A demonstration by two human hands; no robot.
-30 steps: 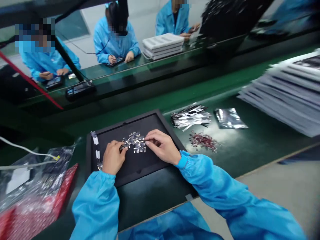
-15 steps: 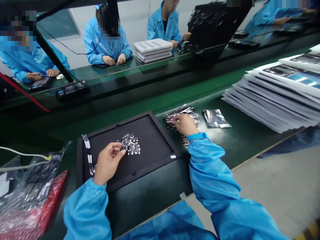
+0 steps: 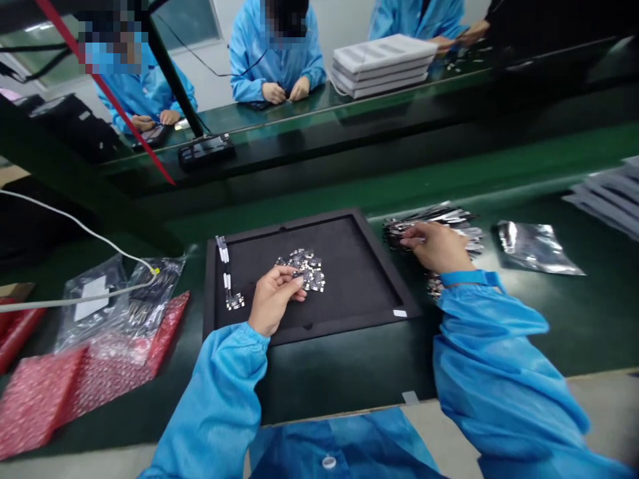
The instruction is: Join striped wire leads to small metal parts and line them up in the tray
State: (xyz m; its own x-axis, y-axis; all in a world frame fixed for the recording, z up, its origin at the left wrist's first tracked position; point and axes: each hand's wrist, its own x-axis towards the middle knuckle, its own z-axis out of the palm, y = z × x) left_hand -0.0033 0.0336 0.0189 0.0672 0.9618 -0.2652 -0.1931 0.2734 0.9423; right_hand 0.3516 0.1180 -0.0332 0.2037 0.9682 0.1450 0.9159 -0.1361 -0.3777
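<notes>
A black shallow tray [image 3: 364, 303] lies on the green bench in front of me. A small heap of tiny silver parts [image 3: 307, 266] sits in its middle. My left hand [image 3: 272, 299] is curled beside that heap, fingertips pinched together at its near edge. My right hand [image 3: 434, 246] reaches right of the tray onto a pile of shiny silver strips [image 3: 449, 219], fingers bent over them. A short row of small white-and-black pieces [image 3: 225, 269] lies along the tray's left side.
A silver foil bag [image 3: 532, 246] lies right of the strips. Clear and red bubble bags [image 3: 100, 332] and a white cable [image 3: 74, 229] are at the left. Stacked sheets [image 3: 609, 196] at far right. Across the belt, other people in blue coats work beside white trays [image 3: 384, 63].
My right hand left the heap in the tray and moved right onto the strip pile. My left hand stayed by the heap. The camera view swung to the left.
</notes>
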